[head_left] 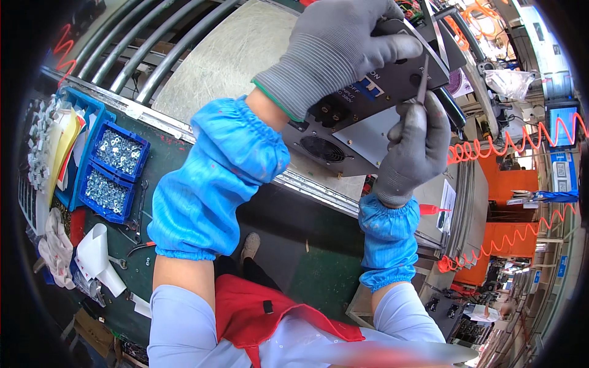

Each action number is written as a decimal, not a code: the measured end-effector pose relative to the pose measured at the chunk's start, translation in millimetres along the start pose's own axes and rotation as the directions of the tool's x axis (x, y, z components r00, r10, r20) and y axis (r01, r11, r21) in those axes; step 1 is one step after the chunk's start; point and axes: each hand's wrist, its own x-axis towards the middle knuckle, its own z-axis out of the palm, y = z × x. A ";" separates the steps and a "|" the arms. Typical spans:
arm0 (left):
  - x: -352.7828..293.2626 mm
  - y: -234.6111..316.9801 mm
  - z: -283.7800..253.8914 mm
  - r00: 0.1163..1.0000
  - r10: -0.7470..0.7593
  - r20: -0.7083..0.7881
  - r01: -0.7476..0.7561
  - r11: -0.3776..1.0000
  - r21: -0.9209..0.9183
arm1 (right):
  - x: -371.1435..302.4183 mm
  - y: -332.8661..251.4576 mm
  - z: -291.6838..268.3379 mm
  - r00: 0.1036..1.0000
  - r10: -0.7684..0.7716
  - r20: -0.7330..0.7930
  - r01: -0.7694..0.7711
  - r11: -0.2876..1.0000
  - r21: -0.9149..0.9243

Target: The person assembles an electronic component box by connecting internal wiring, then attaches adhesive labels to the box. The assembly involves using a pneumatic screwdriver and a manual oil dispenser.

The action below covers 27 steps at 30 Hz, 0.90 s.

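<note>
A dark grey machine housing (pixel 343 98) stands tilted in front of me, with a fan grille (pixel 322 148), a blue switch (pixel 370 88) and round fittings on it. My left hand (pixel 343 43), in a grey glove, grips the upper part of its panel. The thumb lies on the front face; the other fingers are partly hidden. In my gloved right hand (pixel 416 144) is a slim tapered metal tool (pixel 423 81), pinched between thumb and fingers. Its shaft points up along the panel, beside a round hole near the right edge. Whether the tip touches is unclear.
Blue bins (pixel 119 151) of small metal hardware sit at left, near pliers and a wrench (pixel 118 262). Metal rollers (pixel 165 67) run at upper left beside a scuffed board (pixel 227 52). Coiled orange air hoses (pixel 491 149) hang at right, near stacked grey panels (pixel 469 202).
</note>
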 end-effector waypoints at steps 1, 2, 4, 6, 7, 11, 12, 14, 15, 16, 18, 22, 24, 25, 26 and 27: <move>-1.3 1.0 2.4 1.000 0.002 0.001 -0.002 1.000 0.000 | -2.7 -0.2 -3.7 0.999 -0.014 -0.043 0.014 1.000 -0.005; -2.8 3.8 4.4 0.997 0.072 -0.031 -0.067 0.987 0.144 | -8.4 -1.4 -10.5 0.999 -0.016 -0.046 0.016 1.000 -0.004; -4.8 3.6 10.6 0.988 0.145 -0.048 -0.125 0.949 0.289 | -28.7 -3.8 -28.4 0.985 0.173 0.005 -0.173 0.985 -0.016; -13.1 -7.9 17.2 0.844 0.468 -0.262 -0.336 0.842 0.422 | -58.9 -3.0 -34.6 0.954 0.297 0.025 -0.298 0.954 0.039; -32.8 -27.7 20.1 0.924 0.310 -0.224 -0.218 0.909 0.356 | -75.3 -3.0 -37.0 0.923 0.376 0.080 -0.381 0.923 0.050; -147.9 -29.7 0.2 0.900 -0.244 -0.360 0.314 0.938 0.149 | -132.4 -6.1 -44.3 0.608 0.657 0.447 -0.684 0.718 -0.126; -192.7 -36.1 -5.5 0.827 -0.477 -0.298 0.521 0.849 0.085 | -145.9 -10.8 -46.9 0.485 0.728 0.484 -0.748 0.632 -0.201; -293.4 -46.3 -19.4 0.729 -0.667 -0.151 0.683 0.696 0.224 | -182.4 -5.7 -55.6 0.322 0.741 0.589 -0.809 0.539 -0.235; -342.2 -30.8 -24.4 0.757 -0.615 -0.221 0.652 0.732 0.198 | -198.8 -3.8 -62.1 0.217 0.729 0.649 -0.845 0.474 -0.249; -375.3 -7.4 -43.2 0.579 -0.806 -0.125 0.810 0.550 0.204 | -212.4 -1.8 -66.4 0.128 0.710 0.693 -0.870 0.415 -0.264; -428.3 38.3 -94.4 0.465 -0.870 -0.162 0.864 0.407 0.297 | -233.7 -1.5 -69.8 -0.067 0.651 0.756 -0.842 0.370 -0.393; -443.2 129.8 -202.3 0.339 -0.623 -0.705 0.939 0.266 0.217 | -251.4 -30.2 -30.7 -0.349 0.574 0.741 -0.721 0.342 -0.603; -467.1 138.2 -257.0 0.260 -0.390 -0.884 0.946 0.288 0.151 | -253.8 -58.6 5.1 -0.378 0.537 0.754 -0.662 0.412 -0.626; -466.3 136.2 -276.9 0.055 -0.393 -0.918 0.870 0.470 -0.149 | -255.8 -68.8 21.4 -0.406 0.479 0.778 -0.639 0.459 -0.617; -463.9 134.3 -294.7 -0.141 -0.442 -0.886 0.672 0.614 -0.414 | -257.6 -78.3 37.1 -0.433 0.422 0.797 -0.617 0.505 -0.603; -463.6 133.2 -310.5 -0.145 -0.435 -0.889 0.665 0.622 -0.413 | -261.9 -88.3 52.6 -0.426 0.378 0.822 -0.603 0.559 -0.569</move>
